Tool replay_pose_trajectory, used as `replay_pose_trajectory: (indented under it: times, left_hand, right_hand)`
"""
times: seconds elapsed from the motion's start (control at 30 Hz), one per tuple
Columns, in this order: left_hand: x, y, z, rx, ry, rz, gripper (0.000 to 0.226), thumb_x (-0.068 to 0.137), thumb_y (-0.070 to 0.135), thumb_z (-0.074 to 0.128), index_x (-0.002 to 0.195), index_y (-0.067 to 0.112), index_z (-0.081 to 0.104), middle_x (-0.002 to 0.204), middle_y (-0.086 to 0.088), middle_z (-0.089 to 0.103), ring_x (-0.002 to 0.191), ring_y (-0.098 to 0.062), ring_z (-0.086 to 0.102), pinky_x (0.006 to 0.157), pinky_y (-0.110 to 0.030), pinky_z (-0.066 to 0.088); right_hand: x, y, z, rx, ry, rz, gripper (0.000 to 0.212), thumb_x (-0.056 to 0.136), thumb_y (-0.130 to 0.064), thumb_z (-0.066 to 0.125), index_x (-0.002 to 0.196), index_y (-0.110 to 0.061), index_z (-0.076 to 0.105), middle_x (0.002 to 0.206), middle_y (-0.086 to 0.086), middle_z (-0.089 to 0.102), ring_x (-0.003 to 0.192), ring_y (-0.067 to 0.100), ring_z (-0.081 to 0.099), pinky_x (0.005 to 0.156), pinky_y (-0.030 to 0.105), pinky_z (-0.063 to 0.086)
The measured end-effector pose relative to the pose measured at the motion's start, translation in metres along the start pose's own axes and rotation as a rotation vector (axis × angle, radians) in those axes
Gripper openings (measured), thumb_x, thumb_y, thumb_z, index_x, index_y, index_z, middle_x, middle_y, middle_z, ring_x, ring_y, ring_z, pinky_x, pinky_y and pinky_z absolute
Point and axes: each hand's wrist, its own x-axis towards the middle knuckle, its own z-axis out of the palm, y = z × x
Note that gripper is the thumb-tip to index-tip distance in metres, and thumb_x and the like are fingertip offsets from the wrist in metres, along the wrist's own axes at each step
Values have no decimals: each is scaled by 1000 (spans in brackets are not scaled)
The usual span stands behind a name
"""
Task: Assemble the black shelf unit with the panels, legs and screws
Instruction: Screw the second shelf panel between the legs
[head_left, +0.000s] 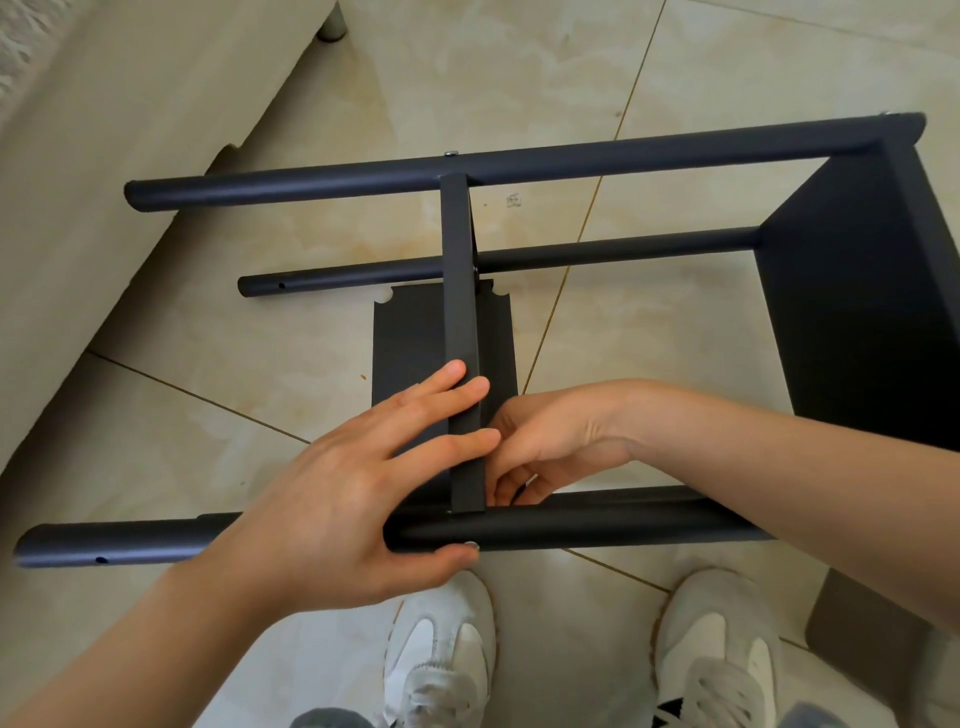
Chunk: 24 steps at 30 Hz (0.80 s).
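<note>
Panel (460, 312) is seemingly being joined to the near leg (597, 530) of the shelf unit (857, 291), lying sideways on tiles (675, 338). Left hand (353, 488) is pressing straight fingers across both. Right hand (545, 447) is curling at the joint, contents hidden; likely next, seating a screw squarely.

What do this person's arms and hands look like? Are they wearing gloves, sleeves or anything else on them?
The left hand and right hand are bare, with no gloves. Neither wrist shows a watch or bracelet. No sleeve shows on either arm as far as the picture reaches. The nails that show on the left fingers look short and unpainted.
</note>
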Motion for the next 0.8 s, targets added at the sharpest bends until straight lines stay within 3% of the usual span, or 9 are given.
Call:
replay_pose_trajectory:
  times: [0.13, 0.33, 0.47, 0.67, 0.8]
  left_hand:
    - [0, 0, 0, -2, -1, -1, 69, 82, 60, 66, 141, 26, 54, 162, 8, 29, 152, -13, 19, 108, -38, 42]
    - [-1, -1, 1, 10, -4, 5, 69, 82, 61, 65, 141, 28, 53, 162, 9, 28, 153, -12, 18, 109, -34, 38]
    - [-1, -1, 1, -2, -7, 5, 70, 82, 61, 65, 142, 26, 53, 162, 8, 28, 153, -14, 18, 109, -39, 41]
    - [0, -1, 1, -12, 1, 5, 69, 82, 59, 66, 141, 25, 54, 162, 6, 30, 152, -14, 19, 109, -38, 42]
    - [0, -1, 0, -4, -1, 6, 69, 83, 60, 64, 141, 24, 54, 162, 7, 30, 153, -13, 18, 111, -36, 38]
  right_hand:
    - [-3, -2, -6, 33, -47, 14, 17, 92, -2, 57, 83, -8, 71, 79, 8, 67, 75, 17, 63, 78, 26, 52]
    - [5, 1, -2, -36, -10, 3, 16, 93, -4, 57, 83, -7, 68, 77, 7, 66, 71, 16, 61, 74, 25, 50]
    - [0, 1, -8, 46, -86, -6, 18, 94, -3, 56, 85, -8, 72, 81, 8, 68, 74, 15, 63, 74, 23, 53]
    - [6, 4, -5, 5, -47, 12, 10, 94, -6, 58, 92, -6, 68, 83, 9, 66, 75, 17, 61, 77, 26, 50]
    - [4, 4, -9, 82, -81, 2, 18, 93, -1, 57, 85, -8, 72, 81, 9, 66, 74, 15, 61, 75, 22, 53]
